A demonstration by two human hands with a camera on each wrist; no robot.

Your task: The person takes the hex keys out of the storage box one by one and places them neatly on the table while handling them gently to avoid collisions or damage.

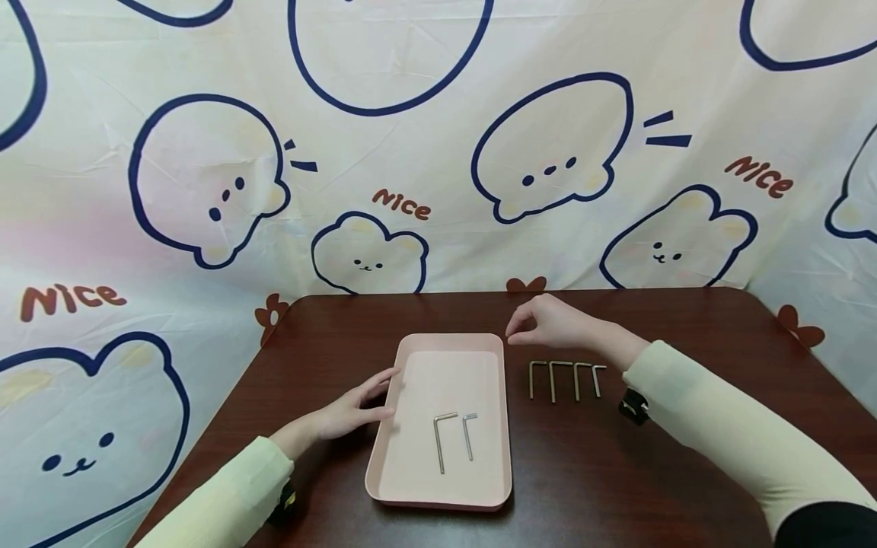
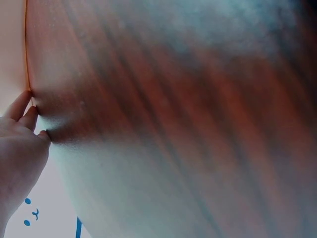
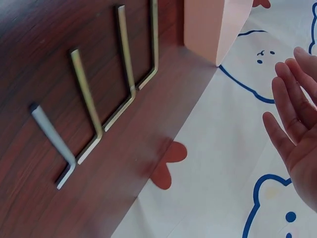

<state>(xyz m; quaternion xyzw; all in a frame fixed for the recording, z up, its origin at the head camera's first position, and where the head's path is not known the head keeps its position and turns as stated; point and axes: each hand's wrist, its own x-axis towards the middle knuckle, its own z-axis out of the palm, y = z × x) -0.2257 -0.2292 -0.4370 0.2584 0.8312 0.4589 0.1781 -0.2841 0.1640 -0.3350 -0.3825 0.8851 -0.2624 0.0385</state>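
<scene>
Plainly, right hand [image 1: 544,320] nearer four hex keys [image 1: 552,383] rowed on bench [image 1: 582,464]; keys lie right and nearside of its fingers, long axes roughly front-to-back. Right fingers loosely bent, nothing visibly held. Left hand [image 1: 342,413], fingers extended, touches left edge of tray [image 1: 448,373]; two more keys [image 1: 438,445] inside.

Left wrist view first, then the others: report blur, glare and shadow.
Left wrist: tabletop smeared and streaky, with pale bluish glare at the top; right wrist: four L-shaped keys readable, slightly soft; head: tray fairly crisp, soft shadow along its near edge.
</scene>
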